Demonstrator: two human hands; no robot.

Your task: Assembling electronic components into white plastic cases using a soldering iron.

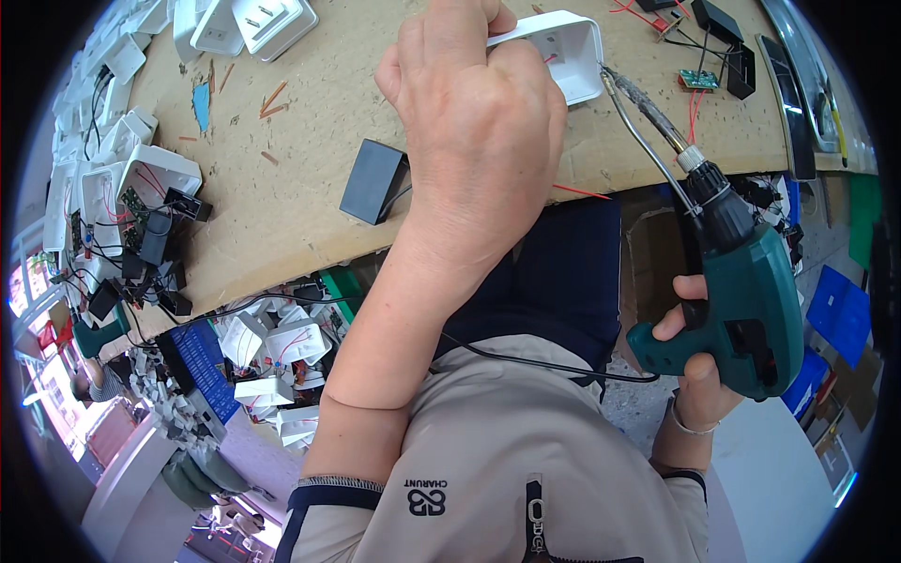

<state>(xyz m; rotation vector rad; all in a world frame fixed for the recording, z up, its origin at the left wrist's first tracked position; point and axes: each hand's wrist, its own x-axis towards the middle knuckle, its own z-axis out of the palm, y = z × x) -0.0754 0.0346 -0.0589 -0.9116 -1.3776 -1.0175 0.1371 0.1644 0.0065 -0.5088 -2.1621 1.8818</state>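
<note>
My left hand (pixel 483 122) is closed at the near-left rim of a white plastic housing (pixel 587 47), its fingertips partly hidden behind the knuckles. A bit of red wire shows inside the housing. My right hand (pixel 699 380) grips the handle of a green pistol-shaped soldering iron (pixel 755 291). The iron's tip and its thin curved metal feed tube meet at the housing's right wall. Beside my left wrist lies a small black box (pixel 373 180) with a black wire running under the wrist. A red wire (pixel 582 191) sticks out at the table's front edge.
White housings with boards and black boxes (pixel 155 230) crowd the left of the table (pixel 300 188). More white housings (pixel 300 342) sit below its edge. At the right lie a green circuit board (pixel 699 80) and black parts. The iron's black cable (pixel 544 373) crosses my lap.
</note>
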